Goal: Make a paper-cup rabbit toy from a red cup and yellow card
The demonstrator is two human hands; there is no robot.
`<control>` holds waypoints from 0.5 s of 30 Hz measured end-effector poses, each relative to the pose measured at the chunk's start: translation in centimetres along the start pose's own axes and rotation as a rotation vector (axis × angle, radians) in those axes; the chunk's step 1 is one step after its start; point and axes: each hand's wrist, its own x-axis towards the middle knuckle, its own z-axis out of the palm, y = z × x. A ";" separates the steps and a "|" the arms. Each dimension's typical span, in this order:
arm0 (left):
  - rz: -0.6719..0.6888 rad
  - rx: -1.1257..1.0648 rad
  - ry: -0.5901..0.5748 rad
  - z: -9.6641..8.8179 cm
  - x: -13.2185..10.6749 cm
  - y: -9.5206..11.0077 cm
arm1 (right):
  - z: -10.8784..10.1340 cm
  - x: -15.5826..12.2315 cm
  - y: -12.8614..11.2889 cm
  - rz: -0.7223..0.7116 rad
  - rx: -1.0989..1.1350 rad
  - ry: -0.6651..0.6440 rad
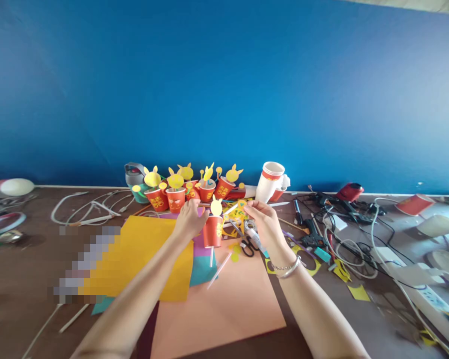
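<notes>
My left hand point(189, 220) is closed against the side of a red paper cup point(212, 233), which has a yellow paper rabbit point(216, 206) on top and a white stick point(211, 257) poking out below it. Between the fingertips of my right hand point(264, 224) is a thin white stick point(230, 210), its tip close to the cup. A roll of tape point(251, 228) and black-handled scissors point(248, 247) lie just under my right hand. Both hands hover over overlapping sheets of coloured paper, including a peach sheet point(217, 309) and a yellow sheet point(149, 259).
Several red cups with yellow rabbits point(175, 199) stand at the back beside a stack of white cups point(269, 179) and a grey bottle point(134, 177). To the right lie a glue gun point(310, 234), tangled cables and a power strip point(430, 299). A blue wall point(224, 85) rises behind.
</notes>
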 end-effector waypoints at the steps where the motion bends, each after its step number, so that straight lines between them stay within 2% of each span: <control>1: -0.036 0.045 -0.038 0.2 0.3 -0.3 | -0.2 0.2 0.0 0.003 0.020 0.006; 4: -0.082 0.108 -0.204 0.5 0.8 -1.0 | -0.6 0.6 0.1 -0.001 0.027 0.001; 7: -0.046 0.029 -0.385 0.7 1.0 -1.5 | -0.7 0.7 0.1 -0.008 0.001 -0.002; 10: -0.040 -0.185 -0.388 0.9 1.0 -1.6 | -0.7 0.7 0.2 -0.016 -0.048 0.012; 12: -0.082 -0.352 -0.380 1.0 0.7 -1.3 | -0.5 0.7 0.6 -0.008 -0.077 0.007; 15: -0.159 -0.589 -0.444 1.2 0.2 -0.4 | -0.2 0.7 1.6 -0.068 -0.126 -0.010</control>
